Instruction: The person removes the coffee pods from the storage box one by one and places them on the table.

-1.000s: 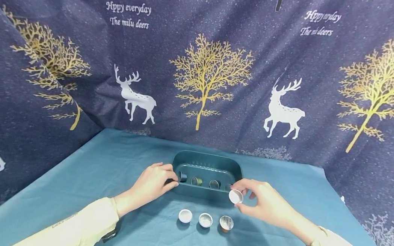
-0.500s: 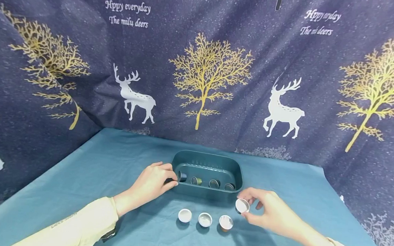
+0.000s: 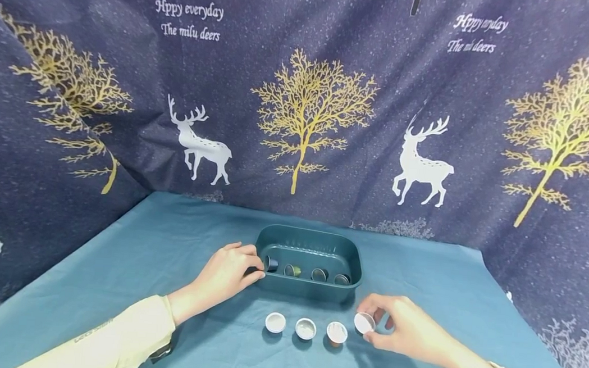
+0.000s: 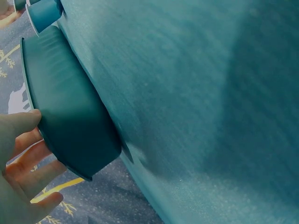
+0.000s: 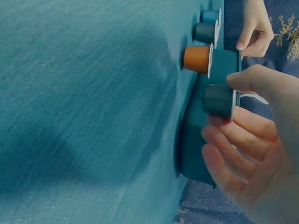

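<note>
Right hand point(image 3: 397, 328): pinches dark capsule point(image 5: 218, 100) just above blue cloth point(image 3: 204, 341).
Close left: orange capsule point(image 5: 197, 58), ending standing row of three point(image 3: 306, 329).
Behind: tray point(image 3: 308, 289), four capsules point(image 3: 319, 275) inside.
Left hand point(image 3: 226, 267): grips tray's left end.

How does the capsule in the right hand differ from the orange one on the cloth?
The held capsule has a dark body, the orange capsule an orange one. The right hand pinches the held capsule, while the orange capsule stands on the cloth. Both have pale, round lids.
</note>
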The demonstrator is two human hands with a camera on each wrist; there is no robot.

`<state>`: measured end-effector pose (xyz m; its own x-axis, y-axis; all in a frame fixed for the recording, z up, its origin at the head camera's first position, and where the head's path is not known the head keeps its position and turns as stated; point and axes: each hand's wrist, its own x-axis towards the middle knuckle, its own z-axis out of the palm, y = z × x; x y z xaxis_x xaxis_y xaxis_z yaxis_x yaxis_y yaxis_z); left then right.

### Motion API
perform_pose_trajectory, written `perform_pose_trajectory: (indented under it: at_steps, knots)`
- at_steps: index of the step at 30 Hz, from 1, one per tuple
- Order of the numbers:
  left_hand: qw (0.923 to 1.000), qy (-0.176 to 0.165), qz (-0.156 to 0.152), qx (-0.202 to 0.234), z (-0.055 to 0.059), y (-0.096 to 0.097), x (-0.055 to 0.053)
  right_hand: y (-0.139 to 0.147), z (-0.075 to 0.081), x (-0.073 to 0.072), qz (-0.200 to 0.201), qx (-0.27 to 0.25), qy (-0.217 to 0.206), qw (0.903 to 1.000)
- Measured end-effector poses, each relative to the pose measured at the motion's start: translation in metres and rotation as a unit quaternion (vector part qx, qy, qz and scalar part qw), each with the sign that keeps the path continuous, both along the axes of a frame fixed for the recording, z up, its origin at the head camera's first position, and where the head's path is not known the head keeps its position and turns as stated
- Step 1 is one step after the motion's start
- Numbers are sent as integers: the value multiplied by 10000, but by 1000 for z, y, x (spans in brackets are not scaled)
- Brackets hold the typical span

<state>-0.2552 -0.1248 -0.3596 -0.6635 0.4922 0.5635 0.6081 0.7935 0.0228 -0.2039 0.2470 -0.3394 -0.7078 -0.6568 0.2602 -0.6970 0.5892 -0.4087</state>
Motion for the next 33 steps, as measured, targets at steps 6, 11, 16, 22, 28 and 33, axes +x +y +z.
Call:
perform_pose_trajectory:
  at_steps: [6, 11, 16, 22, 28, 33]
  knots:
    - [10000, -25, 23, -14, 1, 0, 1, 5, -4, 1, 164, 114, -267, 9994]
    - [10000, -40, 50, -7, 2, 0, 0, 7, -7, 0, 233, 151, -327, 9991]
    - [10000, -11, 37, 25, 1, 1, 0, 9, -10, -1, 268, 250, -428, 9984]
    - [10000, -17, 4, 34, 1, 0, 1, 10, -12, 0, 368, 242, -552, 9975]
    - [10000, -18, 28, 24, 1, 0, 1, 10, -13, 0, 385, 188, -559, 9975]
    - [10000, -25, 36, 11, 0, 0, 0, 10, -13, 1, 418, 130, -576, 9974]
